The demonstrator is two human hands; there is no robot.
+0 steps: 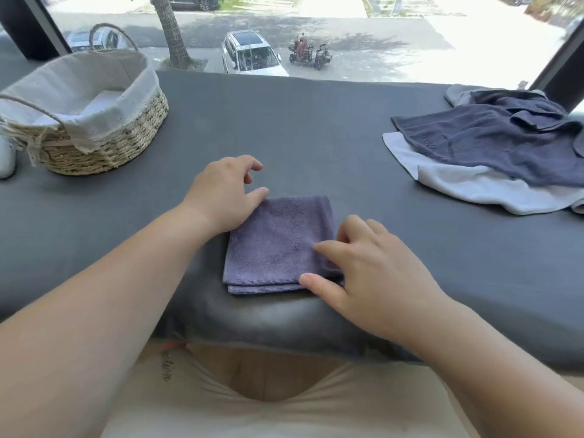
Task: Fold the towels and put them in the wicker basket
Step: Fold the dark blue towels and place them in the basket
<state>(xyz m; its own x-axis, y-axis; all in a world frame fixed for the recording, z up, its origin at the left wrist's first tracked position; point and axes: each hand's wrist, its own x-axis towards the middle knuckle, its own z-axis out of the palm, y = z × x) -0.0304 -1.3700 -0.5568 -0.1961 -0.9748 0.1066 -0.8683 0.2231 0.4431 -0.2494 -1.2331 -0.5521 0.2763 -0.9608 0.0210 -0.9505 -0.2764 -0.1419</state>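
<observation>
The left hand [226,197] and right hand [373,273] rested loose-fingered on the folded purple towel [278,245], gripping nothing

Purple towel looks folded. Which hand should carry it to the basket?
Left hand, probably. It rests at the purple towel's far left corner, on the same side as the wicker basket. The right hand touches the towel's near right edge, farther from the basket.

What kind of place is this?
Likely an upper-floor room, maybe a home: a grey cushioned surface runs along a big window looking down on a parked white car, and a lined wicker basket and loose towels sit on it.
</observation>
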